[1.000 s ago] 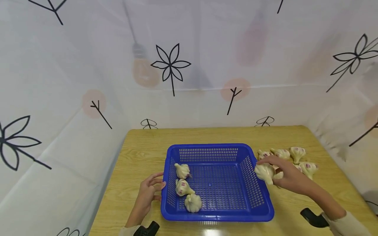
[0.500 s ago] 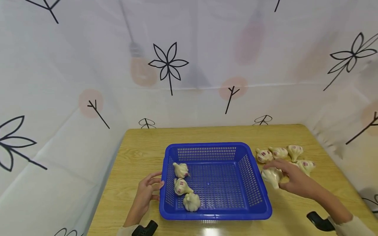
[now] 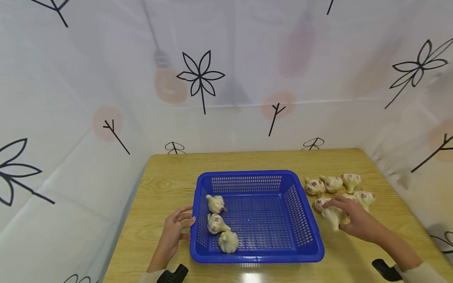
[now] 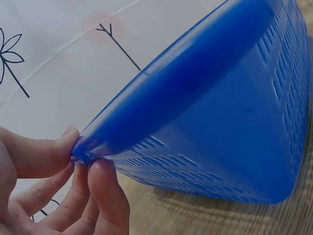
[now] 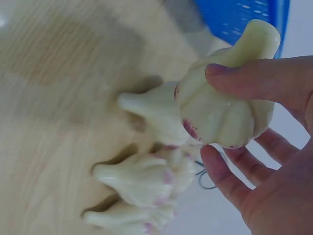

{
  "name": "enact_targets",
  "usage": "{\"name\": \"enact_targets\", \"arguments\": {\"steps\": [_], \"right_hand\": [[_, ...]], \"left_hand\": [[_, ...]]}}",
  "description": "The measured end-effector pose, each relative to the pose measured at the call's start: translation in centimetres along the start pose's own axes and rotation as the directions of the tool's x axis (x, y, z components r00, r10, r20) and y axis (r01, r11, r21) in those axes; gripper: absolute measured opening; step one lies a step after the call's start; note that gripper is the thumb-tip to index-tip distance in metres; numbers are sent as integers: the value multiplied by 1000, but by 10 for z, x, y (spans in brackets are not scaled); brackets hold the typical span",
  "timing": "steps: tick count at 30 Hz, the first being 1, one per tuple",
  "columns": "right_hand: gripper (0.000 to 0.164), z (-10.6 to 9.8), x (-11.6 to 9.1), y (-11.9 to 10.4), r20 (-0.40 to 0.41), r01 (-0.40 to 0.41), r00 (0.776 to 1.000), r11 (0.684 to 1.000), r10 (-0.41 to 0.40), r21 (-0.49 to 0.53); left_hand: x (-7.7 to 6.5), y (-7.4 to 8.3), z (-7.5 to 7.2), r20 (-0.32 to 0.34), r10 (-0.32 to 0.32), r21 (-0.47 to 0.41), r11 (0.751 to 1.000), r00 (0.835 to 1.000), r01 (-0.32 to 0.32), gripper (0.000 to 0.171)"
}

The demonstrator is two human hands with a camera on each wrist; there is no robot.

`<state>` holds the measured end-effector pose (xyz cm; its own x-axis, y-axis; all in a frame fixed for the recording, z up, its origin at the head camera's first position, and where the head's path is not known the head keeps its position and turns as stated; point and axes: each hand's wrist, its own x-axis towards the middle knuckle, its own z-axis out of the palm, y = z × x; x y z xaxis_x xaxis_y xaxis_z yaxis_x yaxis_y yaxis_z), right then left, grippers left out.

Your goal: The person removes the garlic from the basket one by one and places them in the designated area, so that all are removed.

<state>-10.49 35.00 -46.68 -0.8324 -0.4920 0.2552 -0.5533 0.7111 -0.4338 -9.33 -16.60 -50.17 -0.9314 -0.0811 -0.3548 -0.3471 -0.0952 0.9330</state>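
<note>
A blue plastic basket [image 3: 256,260] stands mid-table, with three garlic bulbs [image 3: 228,241] lying along its left side. Beside it my left hand [image 3: 173,234] pinches the left rim between thumb and fingers, seen closely in the left wrist view. To the right of the basket, my right hand [image 3: 362,222] holds a pale garlic bulb [image 5: 222,107], thumb on one side and fingers on the other. That bulb is over a group of several garlic bulbs [image 3: 332,183] on the table, some partly hidden behind the hand.
The wooden table [image 3: 170,169] runs up to a patterned white cloth [image 3: 233,129] at the back and sides. A black strap device [image 3: 385,270] sits on each wrist. Thin dark cable [image 3: 444,239] shows at the far right.
My right hand has moved right and slightly down with the garlic bulb, from beside the basket's right rim to the bulbs on the table. The left hand stays at the rim.
</note>
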Motion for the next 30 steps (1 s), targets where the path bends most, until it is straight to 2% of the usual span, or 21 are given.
{"name": "enact_targets", "arguments": {"steps": [5, 12, 18, 24, 30], "right_hand": [[65, 12, -13, 14, 24, -28, 999, 997, 30, -73], [65, 31, -24, 29, -37, 35, 998, 983, -42, -178], [64, 41, -31, 34, -19, -23, 1000, 977, 19, -211], [66, 42, -31, 33, -1, -27, 1000, 981, 28, -192], [60, 40, -29, 32, 51, -13, 999, 995, 18, -104]], "left_hand": [[1, -1, -1, 3, 3, -5, 1000, 1000, -3, 44], [0, 0, -1, 3, 17, 1, 1000, 1000, -17, 43], [1, -3, -2, 19, 20, -10, 1000, 1000, -20, 44], [1, -3, -2, 36, 26, -36, 999, 999, -25, 45], [0, -2, -2, 30, 21, -55, 998, 999, -20, 44]]}}
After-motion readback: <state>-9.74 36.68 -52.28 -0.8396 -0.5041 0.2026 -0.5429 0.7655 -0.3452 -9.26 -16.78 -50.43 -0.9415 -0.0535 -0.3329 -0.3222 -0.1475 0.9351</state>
